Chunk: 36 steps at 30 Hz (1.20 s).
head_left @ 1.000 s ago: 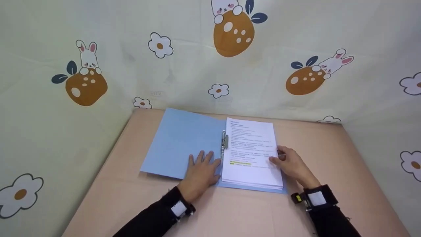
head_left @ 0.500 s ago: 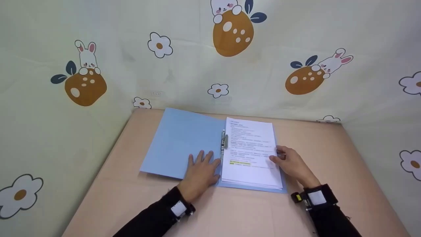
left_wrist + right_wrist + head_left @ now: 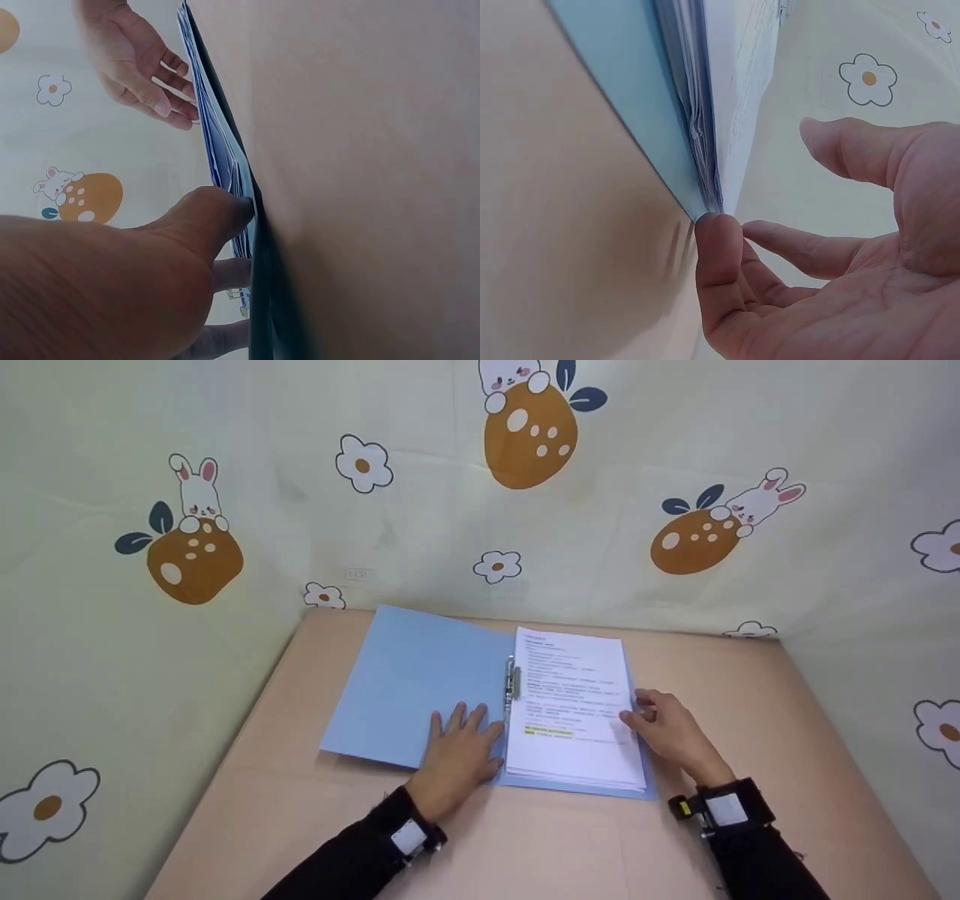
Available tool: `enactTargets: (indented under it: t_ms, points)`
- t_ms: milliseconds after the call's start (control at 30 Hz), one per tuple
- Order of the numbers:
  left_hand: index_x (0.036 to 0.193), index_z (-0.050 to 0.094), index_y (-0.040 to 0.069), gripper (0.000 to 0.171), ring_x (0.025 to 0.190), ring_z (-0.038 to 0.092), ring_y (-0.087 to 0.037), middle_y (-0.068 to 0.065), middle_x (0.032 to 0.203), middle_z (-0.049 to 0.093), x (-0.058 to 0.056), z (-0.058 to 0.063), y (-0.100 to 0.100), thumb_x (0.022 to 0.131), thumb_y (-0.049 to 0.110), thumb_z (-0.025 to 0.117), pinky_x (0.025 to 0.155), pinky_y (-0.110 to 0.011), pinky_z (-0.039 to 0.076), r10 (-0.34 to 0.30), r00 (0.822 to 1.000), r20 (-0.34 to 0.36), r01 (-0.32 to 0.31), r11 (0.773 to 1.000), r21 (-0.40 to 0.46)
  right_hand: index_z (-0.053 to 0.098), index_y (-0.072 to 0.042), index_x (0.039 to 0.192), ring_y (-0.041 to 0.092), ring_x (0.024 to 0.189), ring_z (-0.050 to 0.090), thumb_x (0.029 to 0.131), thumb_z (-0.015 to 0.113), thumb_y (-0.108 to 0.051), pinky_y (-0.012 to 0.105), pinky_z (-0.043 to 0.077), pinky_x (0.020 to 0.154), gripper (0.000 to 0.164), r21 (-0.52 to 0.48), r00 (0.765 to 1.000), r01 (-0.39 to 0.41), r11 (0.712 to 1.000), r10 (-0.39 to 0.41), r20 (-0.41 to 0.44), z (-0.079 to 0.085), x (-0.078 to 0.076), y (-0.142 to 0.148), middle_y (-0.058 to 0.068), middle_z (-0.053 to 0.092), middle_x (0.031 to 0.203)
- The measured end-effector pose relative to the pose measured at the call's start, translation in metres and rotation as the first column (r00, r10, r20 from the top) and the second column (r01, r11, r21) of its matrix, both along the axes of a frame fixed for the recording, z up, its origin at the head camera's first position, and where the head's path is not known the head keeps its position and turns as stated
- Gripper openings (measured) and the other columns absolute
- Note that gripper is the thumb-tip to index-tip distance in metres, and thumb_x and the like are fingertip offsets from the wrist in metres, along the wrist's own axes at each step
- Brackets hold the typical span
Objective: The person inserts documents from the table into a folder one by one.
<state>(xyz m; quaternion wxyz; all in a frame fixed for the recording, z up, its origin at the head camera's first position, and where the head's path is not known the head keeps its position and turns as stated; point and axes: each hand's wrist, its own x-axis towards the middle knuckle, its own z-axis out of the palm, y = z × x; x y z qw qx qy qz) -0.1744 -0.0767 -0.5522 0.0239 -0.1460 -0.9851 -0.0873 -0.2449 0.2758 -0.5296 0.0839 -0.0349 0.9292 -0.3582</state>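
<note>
A light blue folder (image 3: 420, 682) lies spread on the table, with a stack of printed sheets (image 3: 574, 757) on its right half. At the fold sits a metal clip (image 3: 513, 681). My left hand (image 3: 457, 761) rests with spread fingers on the folder's left cover, close to the fold. My right hand (image 3: 670, 731) is at the right edge of the sheets. In the right wrist view, a fingertip of the right hand (image 3: 840, 285) touches the edge of folder and sheets (image 3: 739, 82), while the thumb stands apart from the paper. Yellow highlighting marks lines on the top sheet.
The table (image 3: 540, 847) has a pinkish-beige cover. Pale cloth walls (image 3: 420, 532) printed with rabbits, orange fruit and flowers stand behind it and at both sides. Black straps with small devices (image 3: 724, 810) sit on both wrists.
My right hand has shifted slightly to the right, its thumb moving toward the edge of the top sheet. The left hand, folder and sheets stay where they were.
</note>
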Motion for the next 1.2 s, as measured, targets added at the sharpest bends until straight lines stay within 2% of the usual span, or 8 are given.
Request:
enactTargets:
  t_ms: [300, 600, 767, 867, 1200]
  points:
    - [0.157, 0.07, 0.021, 0.053, 0.167, 0.05, -0.053, -0.017, 0.175, 0.059, 0.001, -0.001, -0.001, 0.109, 0.041, 0.083, 0.134, -0.083, 0.039, 0.005, 1.0, 0.014, -0.005, 1.0, 0.007, 0.041, 0.012, 0.172, 0.057, 0.151, 0.062, 0.118, 0.067, -0.03, 0.065, 0.062, 0.119, 0.073, 0.001, 0.999, 0.012, 1.0, -0.012, -0.043, 0.008, 0.0, 0.0, 0.041, 0.05, 0.172]
    - [0.158, 0.069, 0.02, 0.054, 0.167, 0.049, -0.052, -0.019, 0.176, 0.058, 0.002, 0.001, 0.001, 0.11, 0.041, 0.081, 0.135, -0.083, 0.038, 0.0, 1.0, 0.02, -0.001, 1.0, 0.008, 0.052, 0.009, 0.167, 0.055, 0.149, 0.062, 0.117, 0.069, -0.022, 0.066, 0.059, 0.119, 0.062, -0.012, 0.993, -0.02, 1.0, 0.019, -0.113, 0.018, -0.001, -0.021, 0.037, 0.056, 0.168]
    - [0.157, 0.069, 0.02, 0.054, 0.167, 0.049, -0.053, -0.019, 0.176, 0.058, 0.001, 0.003, 0.0, 0.109, 0.041, 0.082, 0.134, -0.084, 0.038, -0.006, 1.0, 0.004, 0.006, 1.0, 0.001, 0.057, 0.007, 0.164, 0.055, 0.148, 0.064, 0.116, 0.07, -0.021, 0.068, 0.057, 0.122, 0.057, 0.028, 0.983, -0.056, 0.998, 0.06, -0.173, 0.026, -0.011, -0.041, 0.034, 0.061, 0.163]
    - [0.159, 0.069, 0.02, 0.055, 0.168, 0.048, -0.053, -0.019, 0.177, 0.056, 0.0, 0.002, 0.0, 0.11, 0.042, 0.081, 0.135, -0.084, 0.036, -0.002, 1.0, 0.017, 0.002, 1.0, -0.001, 0.06, 0.005, 0.162, 0.053, 0.147, 0.066, 0.116, 0.071, -0.022, 0.067, 0.057, 0.122, 0.054, 0.034, 0.978, -0.077, 0.996, 0.083, -0.192, 0.027, -0.018, -0.054, 0.032, 0.065, 0.161]
    - [0.161, 0.067, 0.022, 0.057, 0.17, 0.046, -0.051, -0.017, 0.18, 0.054, 0.0, 0.001, 0.0, 0.11, 0.044, 0.08, 0.137, -0.083, 0.035, 0.01, 0.999, 0.043, -0.009, 1.0, -0.008, 0.065, 0.003, 0.157, 0.048, 0.146, 0.068, 0.116, 0.071, -0.021, 0.064, 0.057, 0.124, 0.048, 0.028, 0.963, -0.195, 0.98, 0.197, -0.182, 0.028, -0.04, -0.096, 0.026, 0.07, 0.158]
